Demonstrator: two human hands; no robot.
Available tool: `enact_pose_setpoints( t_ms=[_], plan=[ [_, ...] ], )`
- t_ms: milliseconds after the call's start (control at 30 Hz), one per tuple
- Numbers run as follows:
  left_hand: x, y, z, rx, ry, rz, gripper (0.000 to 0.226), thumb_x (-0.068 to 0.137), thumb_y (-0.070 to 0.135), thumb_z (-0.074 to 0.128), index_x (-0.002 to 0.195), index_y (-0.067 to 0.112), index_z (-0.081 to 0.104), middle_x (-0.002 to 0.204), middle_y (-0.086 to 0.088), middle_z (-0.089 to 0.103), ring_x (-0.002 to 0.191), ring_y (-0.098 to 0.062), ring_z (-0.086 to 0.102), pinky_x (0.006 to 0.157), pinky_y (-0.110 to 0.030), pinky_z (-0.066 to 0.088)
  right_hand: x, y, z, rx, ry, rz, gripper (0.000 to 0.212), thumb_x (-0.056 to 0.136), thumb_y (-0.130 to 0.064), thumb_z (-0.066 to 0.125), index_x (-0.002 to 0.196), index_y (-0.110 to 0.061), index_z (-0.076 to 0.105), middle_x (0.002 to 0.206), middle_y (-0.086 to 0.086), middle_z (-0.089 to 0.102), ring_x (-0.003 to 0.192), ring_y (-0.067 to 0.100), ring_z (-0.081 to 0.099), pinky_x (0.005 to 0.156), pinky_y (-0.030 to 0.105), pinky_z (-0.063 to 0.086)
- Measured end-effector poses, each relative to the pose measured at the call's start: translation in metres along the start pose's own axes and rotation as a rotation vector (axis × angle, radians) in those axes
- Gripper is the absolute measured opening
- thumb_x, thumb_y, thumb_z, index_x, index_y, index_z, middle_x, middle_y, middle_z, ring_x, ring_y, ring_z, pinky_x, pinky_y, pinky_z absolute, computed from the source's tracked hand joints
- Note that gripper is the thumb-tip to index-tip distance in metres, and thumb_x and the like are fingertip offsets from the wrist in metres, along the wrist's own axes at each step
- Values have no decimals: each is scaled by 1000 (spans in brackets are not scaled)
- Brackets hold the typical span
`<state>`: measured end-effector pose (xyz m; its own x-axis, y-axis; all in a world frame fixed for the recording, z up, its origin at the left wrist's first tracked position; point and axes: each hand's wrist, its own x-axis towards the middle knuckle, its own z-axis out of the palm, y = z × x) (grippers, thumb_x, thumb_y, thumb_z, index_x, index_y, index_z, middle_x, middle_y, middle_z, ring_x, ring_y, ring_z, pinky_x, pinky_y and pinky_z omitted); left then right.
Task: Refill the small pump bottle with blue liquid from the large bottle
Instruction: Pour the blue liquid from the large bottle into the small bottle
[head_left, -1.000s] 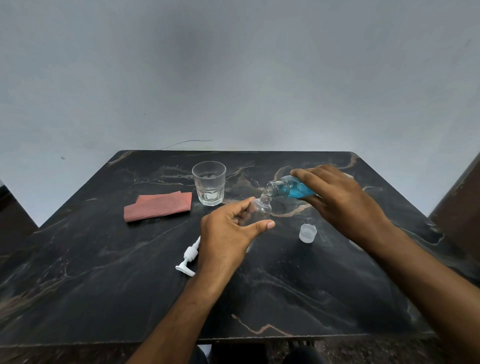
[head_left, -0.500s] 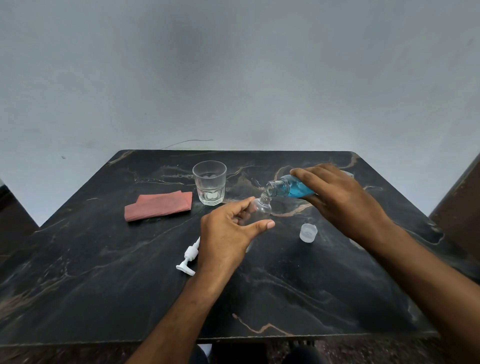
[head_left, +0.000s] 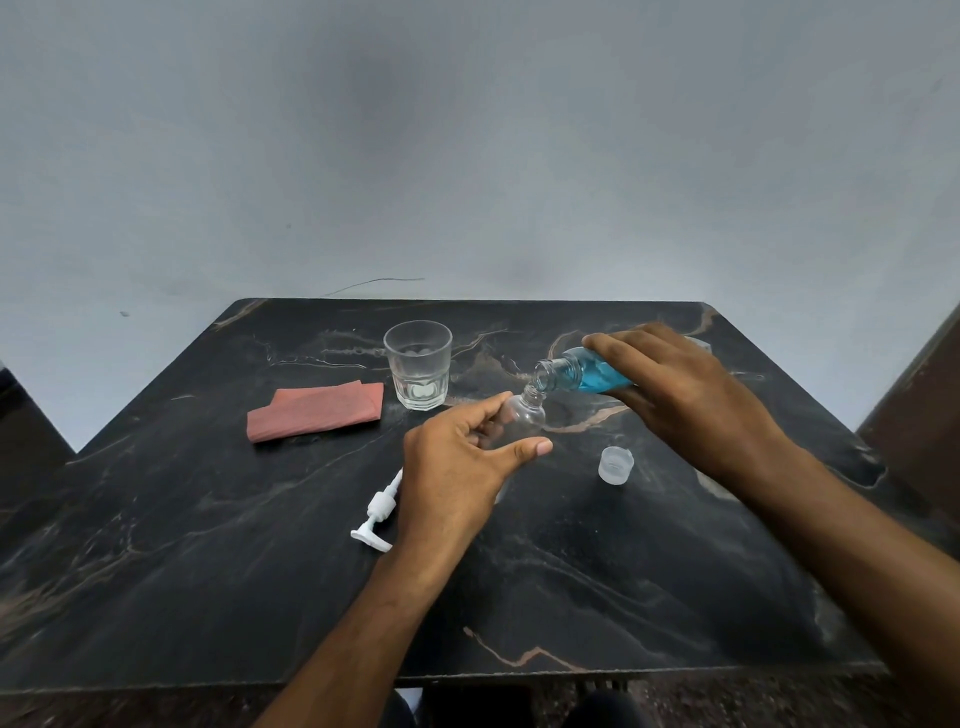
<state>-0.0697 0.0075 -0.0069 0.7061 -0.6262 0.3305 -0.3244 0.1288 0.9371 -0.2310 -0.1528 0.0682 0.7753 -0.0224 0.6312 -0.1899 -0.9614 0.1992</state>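
Two hands at work over the table (head_left: 208, 571). Left hand (head_left: 452, 478) grips the small pump bottle (head_left: 522, 415), upright at centre, fingers curled round it. Right hand (head_left: 685, 395) grips the large bottle (head_left: 576, 371), tilted, its mouth just above the small bottle's neck. Pump head (head_left: 378, 512) and cap (head_left: 615, 465) lie apart.

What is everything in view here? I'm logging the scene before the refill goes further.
Small clear plastic bottle: one, clear, mid-table, uncapped, held by the left hand.
Large clear bottle of blue liquid: one, blue, tipped, mouth over the small bottle's neck.
White pump head: one, white, lying left of the left wrist.
Translucent plastic cap: one, whitish, right of the small bottle.
Faceted drinking glass: one, clear, far centre.
Folded pink cloth: one, pink, left of the glass.
Black marble table: one.
Left hand: one.
Right hand: one, holding the large bottle.
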Motion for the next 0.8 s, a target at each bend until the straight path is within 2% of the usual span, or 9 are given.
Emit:
enact_pose_setpoints(
  t_ms=[800],
  plan=[
    [1, -1, 0, 0, -2, 14, 65, 58, 19, 98, 119, 20, 75, 81, 38, 71, 91, 12, 72, 73, -4, 53, 5, -1, -4, -17, -9, -16, 51, 81, -8, 79, 128, -3, 59, 114, 16, 69, 98, 35, 64, 73, 45, 57]
  ],
)
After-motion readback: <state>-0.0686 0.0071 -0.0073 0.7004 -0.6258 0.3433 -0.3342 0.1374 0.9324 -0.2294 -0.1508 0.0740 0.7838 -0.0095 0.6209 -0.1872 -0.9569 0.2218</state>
